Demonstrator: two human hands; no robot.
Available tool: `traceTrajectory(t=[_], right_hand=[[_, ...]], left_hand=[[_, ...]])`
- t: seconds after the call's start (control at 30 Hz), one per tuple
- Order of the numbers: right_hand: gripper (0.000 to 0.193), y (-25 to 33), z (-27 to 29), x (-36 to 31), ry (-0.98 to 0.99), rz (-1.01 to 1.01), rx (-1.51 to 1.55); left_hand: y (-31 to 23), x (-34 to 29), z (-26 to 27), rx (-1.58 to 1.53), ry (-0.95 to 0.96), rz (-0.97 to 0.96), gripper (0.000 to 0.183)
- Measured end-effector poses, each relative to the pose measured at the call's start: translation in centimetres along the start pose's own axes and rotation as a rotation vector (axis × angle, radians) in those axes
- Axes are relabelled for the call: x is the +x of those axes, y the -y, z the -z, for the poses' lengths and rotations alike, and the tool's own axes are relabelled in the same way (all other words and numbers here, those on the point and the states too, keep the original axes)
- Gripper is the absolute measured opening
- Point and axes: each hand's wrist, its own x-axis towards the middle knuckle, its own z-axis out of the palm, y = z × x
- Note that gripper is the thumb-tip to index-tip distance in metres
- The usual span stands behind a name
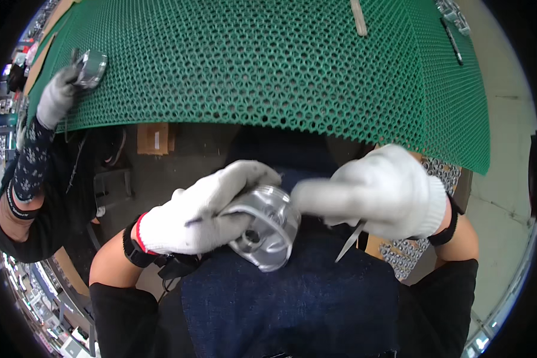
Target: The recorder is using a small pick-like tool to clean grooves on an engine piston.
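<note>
My left hand point(206, 212), in a white knit glove with a red cuff edge, is closed around a shiny metal piston point(268, 230) above my lap. The piston's hollow, open side faces up toward me. My right hand point(376, 194), also gloved in white and partly smeared by motion, is closed just right of the piston. From beneath its fist a thin pointed blade point(350, 241) sticks out, down and to the left; its handle is hidden in the glove. Whether the right fingers touch the piston's rim, I cannot tell.
A green perforated mat point(250, 65) covers the table ahead. On it lie a flat wooden stick point(358, 18) and a black pen point(451, 42). Several metal parts point(403, 256) sit low at the right. At left, a co-worker's gloved hand point(58, 95) holds another metal part point(92, 68).
</note>
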Motion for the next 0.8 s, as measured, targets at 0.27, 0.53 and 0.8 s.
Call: traceTrajectory(t=[0.27,0.53,0.8], right_hand=[[0.028,-1.1,-1.5,-0.6,0.01,-0.036,-0.035],[0.031,-0.7,-2.4,0.5,0.01,0.047,0.071],[0.024,-0.3,-6.2,-2.2,0.041,-0.021,0.236]], left_hand=[[0.7,0.0,-0.9,0.077,0.185,-0.151,0.049],[-0.6,-0.3,-1.0,0.303,0.185,-0.163,0.054],[2.1,-1.3,-1.1,0.2,0.121,-0.197,0.064]])
